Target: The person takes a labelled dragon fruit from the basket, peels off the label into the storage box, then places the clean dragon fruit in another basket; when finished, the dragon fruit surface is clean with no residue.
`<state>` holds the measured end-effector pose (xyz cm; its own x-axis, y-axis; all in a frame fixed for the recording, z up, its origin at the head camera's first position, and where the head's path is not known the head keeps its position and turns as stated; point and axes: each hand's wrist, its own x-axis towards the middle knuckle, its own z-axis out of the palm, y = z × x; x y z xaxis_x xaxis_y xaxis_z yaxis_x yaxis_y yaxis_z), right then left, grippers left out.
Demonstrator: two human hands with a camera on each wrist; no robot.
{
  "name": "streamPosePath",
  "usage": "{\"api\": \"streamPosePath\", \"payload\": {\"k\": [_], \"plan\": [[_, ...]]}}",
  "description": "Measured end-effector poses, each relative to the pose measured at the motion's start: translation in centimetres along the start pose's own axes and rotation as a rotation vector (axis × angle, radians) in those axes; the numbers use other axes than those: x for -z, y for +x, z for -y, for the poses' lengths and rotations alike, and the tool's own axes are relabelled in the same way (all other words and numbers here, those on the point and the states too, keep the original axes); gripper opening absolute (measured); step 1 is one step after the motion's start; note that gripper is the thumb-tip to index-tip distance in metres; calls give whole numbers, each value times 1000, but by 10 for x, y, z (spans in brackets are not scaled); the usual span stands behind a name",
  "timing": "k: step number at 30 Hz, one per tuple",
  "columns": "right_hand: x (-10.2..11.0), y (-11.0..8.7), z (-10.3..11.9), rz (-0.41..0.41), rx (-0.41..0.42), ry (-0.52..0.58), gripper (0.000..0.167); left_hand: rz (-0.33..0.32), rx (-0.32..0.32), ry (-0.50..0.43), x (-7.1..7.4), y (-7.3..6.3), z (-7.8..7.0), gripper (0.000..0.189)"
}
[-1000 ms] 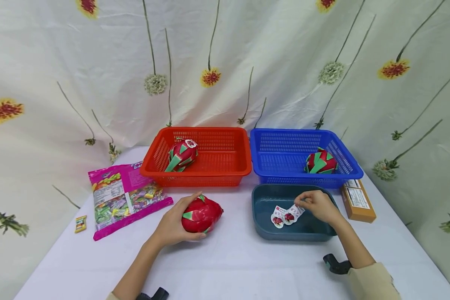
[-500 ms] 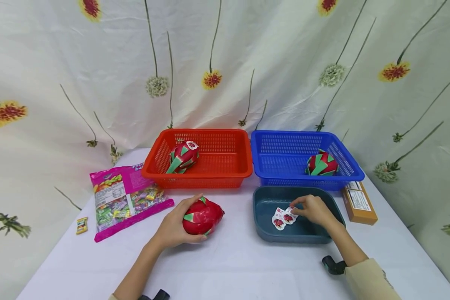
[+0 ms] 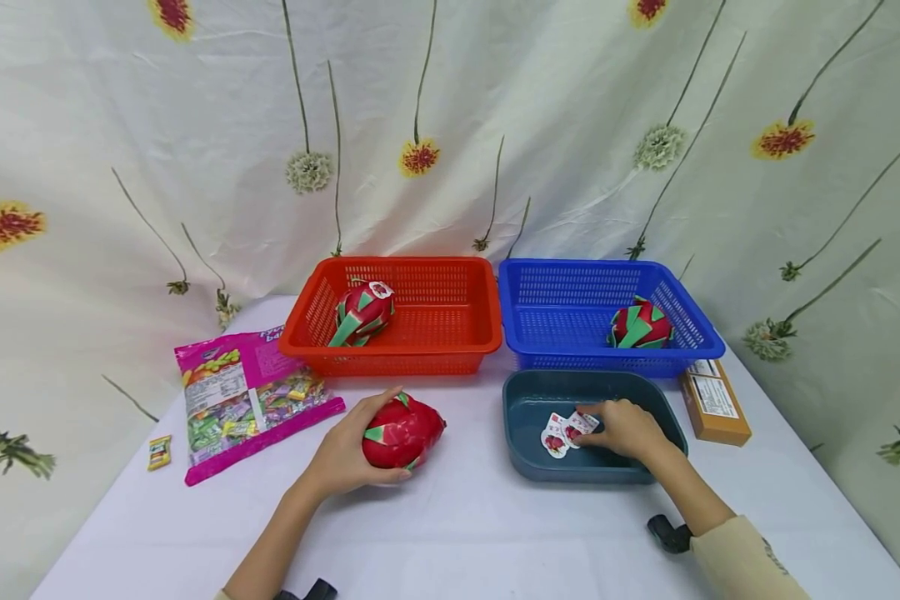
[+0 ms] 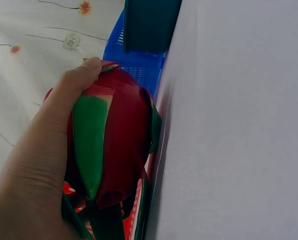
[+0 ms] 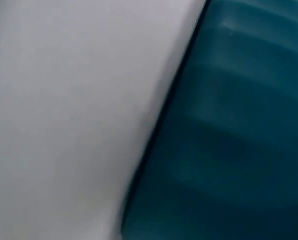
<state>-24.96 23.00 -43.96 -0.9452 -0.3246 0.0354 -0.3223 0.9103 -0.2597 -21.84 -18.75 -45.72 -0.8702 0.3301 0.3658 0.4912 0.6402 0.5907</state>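
Observation:
In the head view, my left hand [image 3: 351,446] grips a red toy dragon fruit [image 3: 403,432] with green leaf tips, low over the white table. The left wrist view has its red and green skin [image 4: 126,125] up close, with the thumb along one side. My right hand [image 3: 624,428] reaches into a dark teal tray [image 3: 523,462]. Its thumb and forefinger pinch at the right one of two small white dragon-fruit stickers [image 3: 582,423]; the other sticker [image 3: 554,437] lies at its left. In the right wrist view only the tray's outer wall [image 5: 228,125] shows, not the hand.
A red basket [image 3: 405,363] holds a dragon fruit [image 3: 364,313] bearing a sticker. The blue basket [image 3: 607,360] beside it holds another dragon fruit [image 3: 640,324]. A candy bag [image 3: 251,400] and a wrapped candy [image 3: 159,452] lie left; an orange-brown box [image 3: 716,404] stands right.
My right hand has moved left and slightly toward me within the tray, and the right-hand sticker has shifted a little. The left hand and its dragon fruit have stayed in place.

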Motion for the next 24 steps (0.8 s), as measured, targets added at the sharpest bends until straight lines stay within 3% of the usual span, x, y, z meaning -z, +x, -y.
{"api": "streamPosePath", "payload": {"k": [19, 24], "plan": [[3, -7, -4, 162, -50, -23, 75, 1, 1, 8, 2, 1, 0, 103], [3, -8, -5, 140, -31, 11, 75, 6, 14, 0, 0, 0, 0, 104]]}}
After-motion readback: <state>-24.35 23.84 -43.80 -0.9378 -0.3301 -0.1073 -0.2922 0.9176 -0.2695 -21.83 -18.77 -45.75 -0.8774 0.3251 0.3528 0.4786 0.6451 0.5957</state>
